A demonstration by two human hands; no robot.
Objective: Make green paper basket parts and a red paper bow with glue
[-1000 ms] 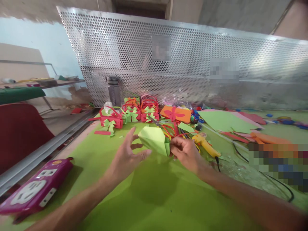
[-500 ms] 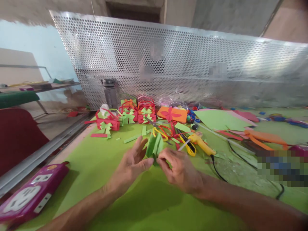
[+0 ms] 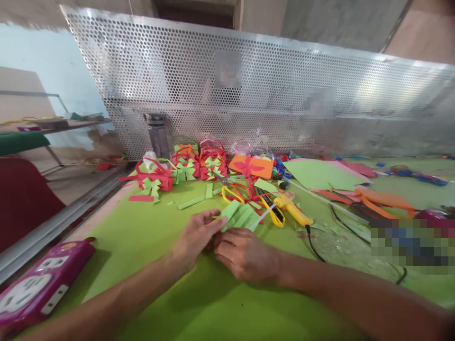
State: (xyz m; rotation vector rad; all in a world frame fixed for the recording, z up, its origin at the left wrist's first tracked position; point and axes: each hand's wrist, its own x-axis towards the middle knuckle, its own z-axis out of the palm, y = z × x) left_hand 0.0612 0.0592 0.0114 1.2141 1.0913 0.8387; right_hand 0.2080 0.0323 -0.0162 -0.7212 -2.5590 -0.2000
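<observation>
Between my hands is a folded piece of light green paper (image 3: 239,215), its pleats fanned out upward. My left hand (image 3: 201,232) pinches its left side between thumb and fingers. My right hand (image 3: 245,253) is closed around the lower end, and its fingers hide the bottom of the paper. Just beyond lie scissors (image 3: 232,194) with red and yellow handles, a yellow and black utility knife (image 3: 273,210) and a yellow glue gun (image 3: 293,210) with a black cord.
Small red paper baskets (image 3: 156,180) with green bows stand at the back, beside a grey bottle (image 3: 158,135). An orange paper piece (image 3: 251,166) bears a red flower. A purple power strip (image 3: 46,279) lies front left. Green paper sheets (image 3: 323,173) lie back right, before a perforated metal panel (image 3: 185,71).
The green paper has turned and now shows its pleats spread wider. My right hand has moved slightly left and lower around its base, and my left fingers have closed onto its side.
</observation>
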